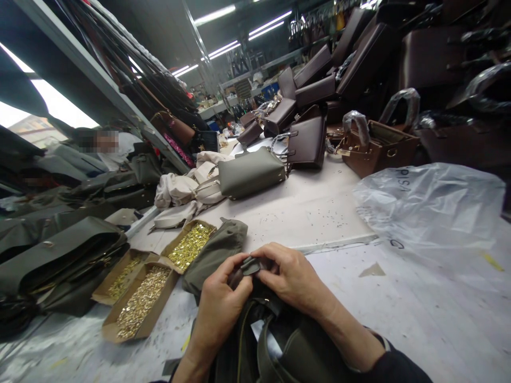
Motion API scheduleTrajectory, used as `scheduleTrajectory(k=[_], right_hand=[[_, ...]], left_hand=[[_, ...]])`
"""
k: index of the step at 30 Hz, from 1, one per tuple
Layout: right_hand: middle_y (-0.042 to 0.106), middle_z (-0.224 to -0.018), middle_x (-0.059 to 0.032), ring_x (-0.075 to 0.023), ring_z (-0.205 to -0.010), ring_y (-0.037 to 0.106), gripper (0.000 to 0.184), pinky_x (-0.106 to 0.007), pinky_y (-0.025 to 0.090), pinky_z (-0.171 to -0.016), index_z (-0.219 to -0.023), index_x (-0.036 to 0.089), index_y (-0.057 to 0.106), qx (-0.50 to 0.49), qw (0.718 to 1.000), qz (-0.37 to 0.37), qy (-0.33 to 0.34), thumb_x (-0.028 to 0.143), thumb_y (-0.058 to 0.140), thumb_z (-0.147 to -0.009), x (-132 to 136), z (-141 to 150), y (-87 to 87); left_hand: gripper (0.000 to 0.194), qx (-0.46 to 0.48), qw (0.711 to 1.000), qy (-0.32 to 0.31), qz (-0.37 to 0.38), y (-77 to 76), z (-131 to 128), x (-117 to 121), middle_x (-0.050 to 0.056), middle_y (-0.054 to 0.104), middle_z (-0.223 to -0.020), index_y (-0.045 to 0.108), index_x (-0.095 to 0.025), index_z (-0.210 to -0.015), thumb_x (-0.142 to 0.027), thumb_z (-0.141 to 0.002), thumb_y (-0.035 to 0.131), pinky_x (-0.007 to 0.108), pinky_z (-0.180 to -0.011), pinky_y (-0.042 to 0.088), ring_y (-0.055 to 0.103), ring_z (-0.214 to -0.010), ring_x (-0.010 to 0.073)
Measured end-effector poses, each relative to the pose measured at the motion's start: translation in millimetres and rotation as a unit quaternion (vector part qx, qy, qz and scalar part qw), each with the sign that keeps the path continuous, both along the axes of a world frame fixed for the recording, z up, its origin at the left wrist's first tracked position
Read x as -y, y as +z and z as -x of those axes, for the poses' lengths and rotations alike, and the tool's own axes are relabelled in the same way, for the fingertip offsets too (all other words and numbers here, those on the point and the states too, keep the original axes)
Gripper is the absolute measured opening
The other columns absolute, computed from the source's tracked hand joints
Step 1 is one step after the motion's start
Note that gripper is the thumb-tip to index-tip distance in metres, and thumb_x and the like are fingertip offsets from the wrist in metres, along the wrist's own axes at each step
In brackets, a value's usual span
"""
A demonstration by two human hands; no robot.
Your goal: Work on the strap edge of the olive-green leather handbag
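head view: left hand (223, 298) and right hand (293, 276) pinching a tab (251, 265), near bag (305, 343) mid-job imo, can't tell what remains

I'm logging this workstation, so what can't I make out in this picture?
All in the head view:
Much of the dark green piece: covered by the left hand and right hand holding it.
Near end of the dark green bag: cut off by the bottom edge.
Exact shape of the gold pieces: too small.
Full wording on the plastic bag: broken by creases.
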State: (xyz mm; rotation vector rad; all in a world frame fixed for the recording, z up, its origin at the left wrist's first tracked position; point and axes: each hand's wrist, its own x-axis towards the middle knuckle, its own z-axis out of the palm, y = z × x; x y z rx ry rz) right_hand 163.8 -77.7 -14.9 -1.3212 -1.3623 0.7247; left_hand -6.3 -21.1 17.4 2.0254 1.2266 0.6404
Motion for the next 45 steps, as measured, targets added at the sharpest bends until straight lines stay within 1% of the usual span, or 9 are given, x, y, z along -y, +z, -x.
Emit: scheduleTrajectory(k=[6,13,20,26,32,36,40,42,45], right_hand=[[0.066,-0.073,0.0059,-0.0122,-0.062,0.055,0.034,-0.023,0.041,-0.062,-0.099,0.025,0.074,-0.072,0.997,0.036,-0.009,0.003,0.064,-0.075,-3.1,3.3,-1.5],[0.068,-0.081,0.0034,-0.0138,-0.07,0.058,0.03,-0.025,0.041,-0.067,-0.097,0.022,0.073,-0.042,0.999,0.014,-0.025,0.002,0.064,-0.078,-1.1,6.7,2.1],[0.069,-0.094,0.0008,-0.0159,-0.08,0.061,0.033,-0.027,0.042,-0.073,-0.106,0.022,0.068,0.014,1.0,-0.018,-0.016,0.003,0.062,-0.08,-0.4,10.5,-5.8],[0.069,-0.095,0.0001,-0.017,-0.083,0.062,0.028,-0.027,0.042,-0.074,-0.106,0.022,0.066,0.033,0.999,-0.031,-0.03,0.006,0.061,-0.084,0.8,16.2,-8.1],[0.067,-0.09,0.0012,-0.0161,-0.077,0.06,0.029,-0.027,0.041,-0.071,-0.102,0.022,0.065,0.021,0.998,-0.033,-0.045,0.004,0.06,-0.08,-1.2,19.7,-10.1],[0.068,-0.094,-0.0002,-0.0173,-0.082,0.062,0.028,-0.028,0.042,-0.074,-0.106,0.022,0.064,0.038,0.998,-0.025,-0.035,0.006,0.059,-0.083,-1.1,19.0,-10.6],[0.068,-0.102,-0.0007,-0.0178,-0.09,0.063,0.033,-0.027,0.043,-0.079,-0.112,0.023,0.064,0.057,0.998,-0.024,-0.013,0.006,0.059,-0.085,0.0,15.9,-9.3],[0.068,-0.102,0.0007,-0.0166,-0.089,0.062,0.035,-0.026,0.043,-0.078,-0.113,0.024,0.064,0.047,0.999,-0.019,-0.012,0.005,0.06,-0.084,0.9,14.2,-7.8],[0.068,-0.094,0.0036,-0.0145,-0.081,0.06,0.034,-0.025,0.042,-0.074,-0.109,0.026,0.067,0.014,1.0,0.007,-0.012,0.006,0.061,-0.083,1.2,12.7,-5.0]], left_hand=[[0.033,-0.002,1.0,0.002,0.01,0.2,-2.9,-1.5,0.004,0.078,-0.103,0.072,-0.02,-0.11,-0.025,-0.079,0.061,0.033,-0.089,0.058,0.074,-0.095,0.023],[0.033,-0.023,0.999,0.013,-0.038,-3.2,-0.8,2.1,0.005,0.077,-0.104,0.072,-0.019,-0.11,-0.027,-0.08,0.059,0.036,-0.091,0.057,0.073,-0.094,0.024],[0.033,-0.041,0.994,0.004,-0.1,-9.2,1.7,3.4,0.006,0.076,-0.109,0.07,-0.019,-0.115,-0.025,-0.085,0.057,0.035,-0.093,0.056,0.071,-0.101,0.0232],[0.033,-0.037,0.989,-0.005,-0.146,-15.8,5.3,3.8,0.006,0.075,-0.11,0.069,-0.018,-0.117,-0.023,-0.087,0.057,0.032,-0.093,0.056,0.071,-0.102,0.0215],[0.033,-0.032,0.986,-0.003,-0.164,-19.0,6.6,5.0,0.006,0.075,-0.11,0.069,-0.018,-0.117,-0.021,-0.086,0.057,0.032,-0.093,0.056,0.071,-0.103,0.0211],[0.034,-0.027,0.989,0.012,-0.147,-20.7,6.2,2.7,0.006,0.076,-0.109,0.07,-0.018,-0.115,-0.023,-0.084,0.058,0.033,-0.092,0.057,0.072,-0.101,0.0223],[0.035,-0.01,0.996,0.018,-0.085,-20.6,7.8,0.1,0.006,0.076,-0.112,0.071,-0.018,-0.116,-0.027,-0.085,0.058,0.035,-0.096,0.056,0.071,-0.103,0.0235],[0.035,0.006,0.998,0.008,-0.055,-19.4,8.9,-0.6,0.006,0.076,-0.115,0.07,-0.019,-0.118,-0.028,-0.087,0.058,0.034,-0.098,0.054,0.07,-0.106,0.023],[0.033,0.039,0.999,-0.016,-0.021,-16.8,9.4,-1.8,0.004,0.075,-0.116,0.071,-0.022,-0.119,-0.03,-0.09,0.058,0.032,-0.099,0.052,0.069,-0.109,0.0215]])
